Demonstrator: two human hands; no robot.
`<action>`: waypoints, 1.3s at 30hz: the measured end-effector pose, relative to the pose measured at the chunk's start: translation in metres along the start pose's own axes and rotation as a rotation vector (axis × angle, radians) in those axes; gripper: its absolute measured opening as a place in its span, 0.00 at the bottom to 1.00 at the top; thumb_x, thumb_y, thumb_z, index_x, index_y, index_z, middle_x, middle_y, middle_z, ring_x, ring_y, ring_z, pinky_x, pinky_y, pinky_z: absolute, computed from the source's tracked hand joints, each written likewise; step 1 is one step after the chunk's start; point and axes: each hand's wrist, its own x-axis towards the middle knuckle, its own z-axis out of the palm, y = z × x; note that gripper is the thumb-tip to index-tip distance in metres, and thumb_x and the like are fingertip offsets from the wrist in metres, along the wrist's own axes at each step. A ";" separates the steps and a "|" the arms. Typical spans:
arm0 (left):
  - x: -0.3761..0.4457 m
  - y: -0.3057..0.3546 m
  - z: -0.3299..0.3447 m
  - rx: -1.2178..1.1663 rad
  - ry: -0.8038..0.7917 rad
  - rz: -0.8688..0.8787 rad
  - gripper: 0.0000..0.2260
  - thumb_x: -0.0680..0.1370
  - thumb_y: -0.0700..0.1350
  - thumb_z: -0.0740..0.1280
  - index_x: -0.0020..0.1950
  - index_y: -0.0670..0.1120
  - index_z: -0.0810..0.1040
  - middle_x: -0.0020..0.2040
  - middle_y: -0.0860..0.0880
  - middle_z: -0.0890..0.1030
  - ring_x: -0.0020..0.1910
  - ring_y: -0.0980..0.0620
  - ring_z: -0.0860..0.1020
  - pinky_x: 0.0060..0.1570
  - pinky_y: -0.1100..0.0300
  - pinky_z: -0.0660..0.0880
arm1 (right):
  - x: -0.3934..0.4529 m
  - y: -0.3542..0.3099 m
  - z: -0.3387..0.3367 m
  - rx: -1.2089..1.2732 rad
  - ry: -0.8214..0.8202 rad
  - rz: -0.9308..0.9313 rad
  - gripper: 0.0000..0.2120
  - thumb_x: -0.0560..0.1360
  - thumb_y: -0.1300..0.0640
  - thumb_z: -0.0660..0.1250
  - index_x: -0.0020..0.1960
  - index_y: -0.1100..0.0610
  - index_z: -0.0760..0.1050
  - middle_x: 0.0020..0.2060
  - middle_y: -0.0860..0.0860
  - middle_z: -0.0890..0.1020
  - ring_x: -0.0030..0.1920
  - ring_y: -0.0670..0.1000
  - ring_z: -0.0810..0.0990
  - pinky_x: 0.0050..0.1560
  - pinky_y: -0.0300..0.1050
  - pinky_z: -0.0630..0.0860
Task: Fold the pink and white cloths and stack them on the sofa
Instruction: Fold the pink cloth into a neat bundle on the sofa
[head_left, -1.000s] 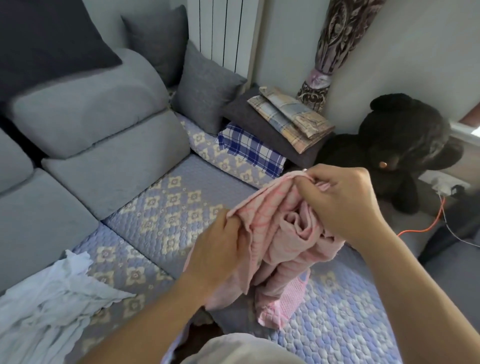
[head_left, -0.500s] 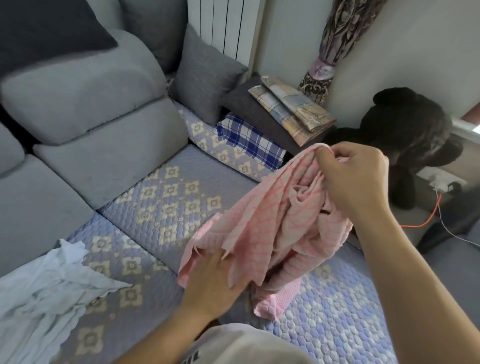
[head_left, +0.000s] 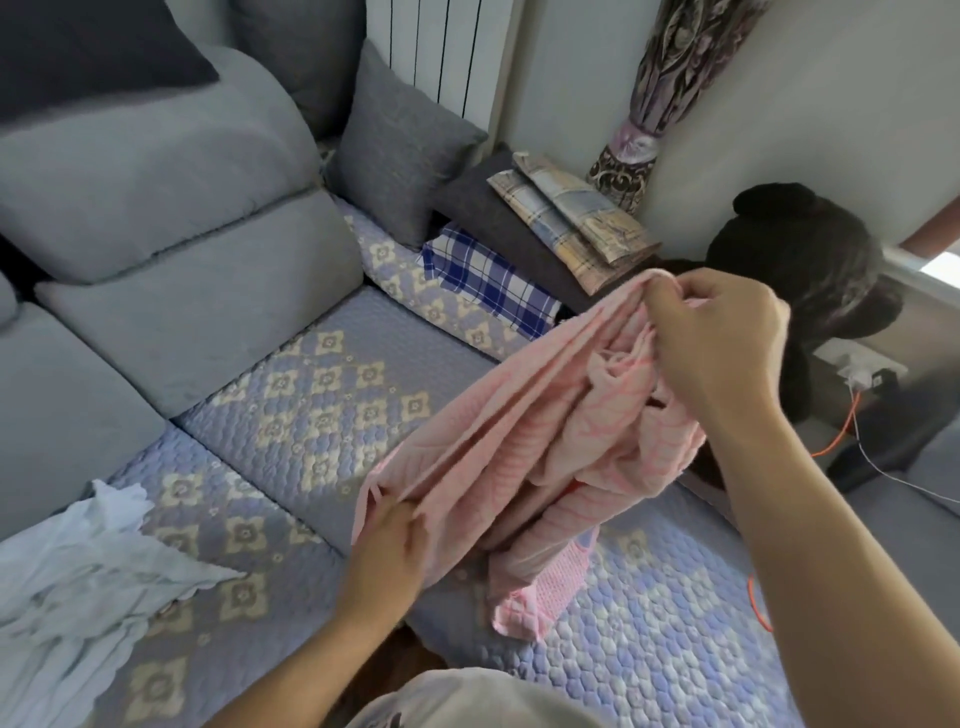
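Pink cloth (head_left: 524, 447) hangs over the sofa (head_left: 322, 384) seat, stretched between both hands: right hand (head_left: 722, 332) pinches its upper edge, left hand (head_left: 387, 551) grips the lower edge. White cloth (head_left: 78, 571) lies crumpled left of the left hand.

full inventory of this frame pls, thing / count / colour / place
pink cloth: 1, pink, held up over the sofa seat, low end on the cover
white cloth: 1, white, crumpled on the seat, lower left
sofa: 1, grey, left, with a purple patterned cover
cushions: 2 seen, grey, far corner; a dark one top left
plaid cloth: 1, blue and white, far end of the seat
folded cloths: several, pale checks, on a dark pad behind it
plush toy: 1, black, right, by the wall
radiator: 1, white, top centre
curtain: 1, patterned, tied, top right
cable: 1, orange, right
left hand: pinches the cloth's lower edge
right hand: grips its top edge
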 end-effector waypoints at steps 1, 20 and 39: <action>-0.003 -0.006 -0.020 -0.094 0.055 -0.039 0.11 0.83 0.52 0.55 0.52 0.52 0.75 0.48 0.54 0.79 0.48 0.54 0.78 0.45 0.63 0.69 | 0.000 0.014 -0.002 -0.026 0.010 0.008 0.15 0.75 0.45 0.64 0.40 0.51 0.84 0.33 0.46 0.83 0.41 0.52 0.81 0.49 0.45 0.75; 0.025 -0.022 -0.159 -0.699 -0.073 -0.348 0.14 0.72 0.29 0.71 0.35 0.48 0.84 0.34 0.50 0.81 0.36 0.55 0.80 0.37 0.65 0.77 | -0.054 0.156 0.040 -0.176 -0.388 0.211 0.06 0.77 0.50 0.70 0.43 0.52 0.82 0.34 0.51 0.80 0.36 0.54 0.77 0.38 0.44 0.68; 0.002 -0.069 -0.128 -0.353 -0.456 -0.296 0.14 0.78 0.43 0.71 0.36 0.51 0.70 0.33 0.55 0.68 0.34 0.58 0.67 0.34 0.64 0.64 | -0.127 0.238 0.018 -0.659 -1.203 0.052 0.15 0.76 0.38 0.66 0.35 0.44 0.73 0.34 0.43 0.78 0.34 0.42 0.77 0.33 0.37 0.71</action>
